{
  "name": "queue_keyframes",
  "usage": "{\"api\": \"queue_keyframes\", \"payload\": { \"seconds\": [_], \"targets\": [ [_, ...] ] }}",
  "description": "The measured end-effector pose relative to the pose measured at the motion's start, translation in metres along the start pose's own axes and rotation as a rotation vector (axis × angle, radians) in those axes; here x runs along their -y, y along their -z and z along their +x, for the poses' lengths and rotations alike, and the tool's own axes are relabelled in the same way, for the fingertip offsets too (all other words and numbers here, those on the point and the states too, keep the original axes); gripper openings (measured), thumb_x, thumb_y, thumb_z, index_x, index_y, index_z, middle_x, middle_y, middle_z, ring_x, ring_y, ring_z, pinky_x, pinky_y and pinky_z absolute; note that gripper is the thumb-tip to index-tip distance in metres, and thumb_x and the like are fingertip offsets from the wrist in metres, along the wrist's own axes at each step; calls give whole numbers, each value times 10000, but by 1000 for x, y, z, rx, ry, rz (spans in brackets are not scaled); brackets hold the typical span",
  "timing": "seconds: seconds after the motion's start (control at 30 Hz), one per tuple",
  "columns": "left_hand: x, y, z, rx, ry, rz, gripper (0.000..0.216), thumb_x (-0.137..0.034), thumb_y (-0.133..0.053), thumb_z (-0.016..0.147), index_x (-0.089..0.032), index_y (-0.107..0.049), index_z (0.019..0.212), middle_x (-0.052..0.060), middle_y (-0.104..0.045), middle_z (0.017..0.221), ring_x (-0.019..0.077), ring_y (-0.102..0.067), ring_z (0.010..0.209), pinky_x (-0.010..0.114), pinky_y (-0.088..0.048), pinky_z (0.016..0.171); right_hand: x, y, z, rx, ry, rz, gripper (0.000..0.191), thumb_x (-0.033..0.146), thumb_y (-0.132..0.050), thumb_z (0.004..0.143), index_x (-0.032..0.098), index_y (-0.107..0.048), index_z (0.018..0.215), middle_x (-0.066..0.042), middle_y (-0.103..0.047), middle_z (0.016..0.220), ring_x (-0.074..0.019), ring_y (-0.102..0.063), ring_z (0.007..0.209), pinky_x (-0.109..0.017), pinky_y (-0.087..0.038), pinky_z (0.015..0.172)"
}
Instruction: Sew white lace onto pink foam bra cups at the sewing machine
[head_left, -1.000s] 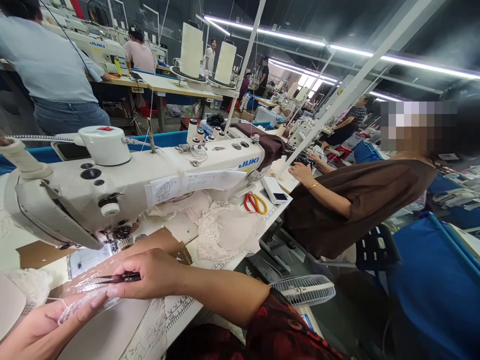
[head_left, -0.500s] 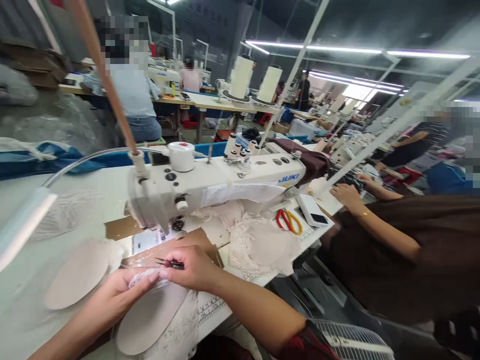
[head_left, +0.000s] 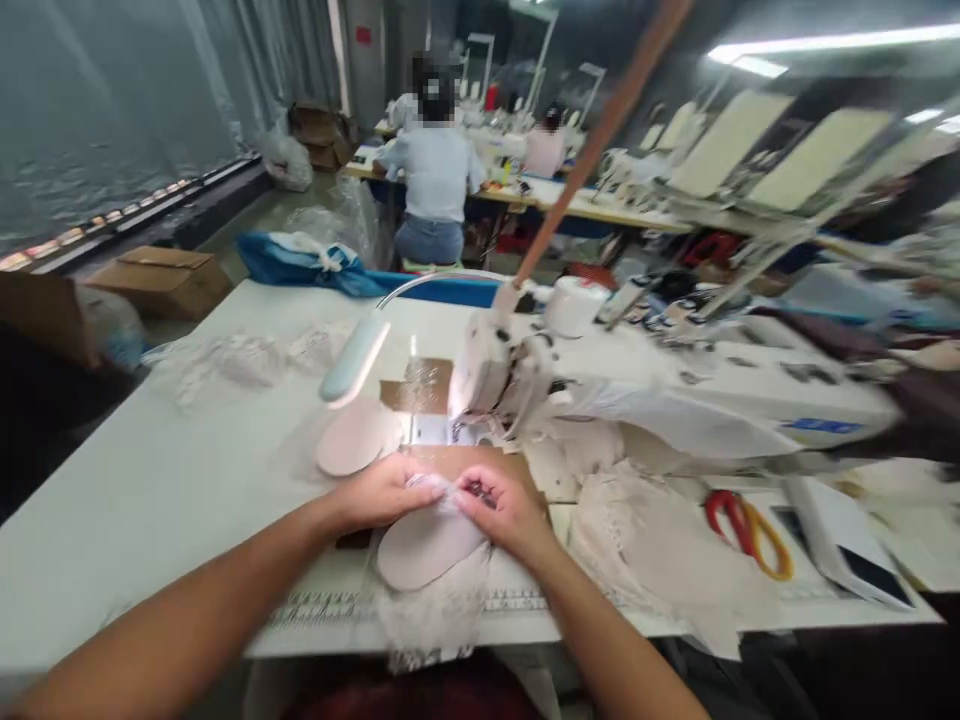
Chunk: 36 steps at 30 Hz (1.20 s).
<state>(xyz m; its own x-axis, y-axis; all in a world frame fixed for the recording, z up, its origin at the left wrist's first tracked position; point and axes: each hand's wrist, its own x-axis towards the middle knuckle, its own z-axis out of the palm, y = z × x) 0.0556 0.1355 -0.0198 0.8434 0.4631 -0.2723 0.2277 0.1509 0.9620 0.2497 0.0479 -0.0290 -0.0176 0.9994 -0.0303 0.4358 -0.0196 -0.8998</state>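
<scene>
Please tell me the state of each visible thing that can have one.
Gooseneck lamp, lit
Ceiling light, lit
Left hand, closed on fabric cup
Right hand, closed around small dark tool
Fabric cup, held
Small dark tool, blurred, cannot tell
Scissors, lying down
Cardboard box, top looks closed
Sewing machine, running unclear

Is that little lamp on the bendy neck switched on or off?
On: the gooseneck lamp glows bright white along its side facing the sewing machine.
</scene>
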Motion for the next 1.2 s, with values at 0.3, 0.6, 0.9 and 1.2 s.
{"api": "queue_keyframes", "payload": {
  "seconds": [0.3, 0.6, 0.9, 1.2],
  "targets": [
    [2, 3, 1, 75, -62, -177, 362, -359, -723, 788, -134, -696, 1071, 105, -683, 1104, 217, -621, 1027, 325, -462, 947, -7, 1, 0, 21, -67, 161, 313, 442, -648, 774, 201, -606, 969, -57, -657, 929, -175, -624, 841, -304, -510, 748],
    [1, 1, -1, 6, 7, -182, 368, -435, -684, 816, -107, -720, 979, 84, -712, 907, 189, -647, 825, 284, -508, 767, 1, 14, -2, 63, -79, 190, 376, 505, -558, 846, 206, -612, 1065, -58, -655, 855, -168, -620, 749, -304, -508, 683],
    [3, 0, 0, 38, -10, -131, 323, -423, -699, 798, -105, -729, 852, 34, -652, 739, 128, -558, 694, 226, -435, 640, 6, 9, 1, 204, -14, 137, 283, 415, -609, 828, 207, -613, 1020, -64, -678, 949, -183, -646, 844, -303, -514, 731],
    [-1, 1, -2, 68, 9, -97, 390, -446, -689, 795, -98, -610, 637, -44, -407, 549, 59, -317, 518, 207, -221, 479, 9, 3, 6, 150, 23, 105, 213, 401, -585, 841, 210, -655, 904, -41, -669, 855, -168, -626, 777, -291, -498, 696]
  ]
}}
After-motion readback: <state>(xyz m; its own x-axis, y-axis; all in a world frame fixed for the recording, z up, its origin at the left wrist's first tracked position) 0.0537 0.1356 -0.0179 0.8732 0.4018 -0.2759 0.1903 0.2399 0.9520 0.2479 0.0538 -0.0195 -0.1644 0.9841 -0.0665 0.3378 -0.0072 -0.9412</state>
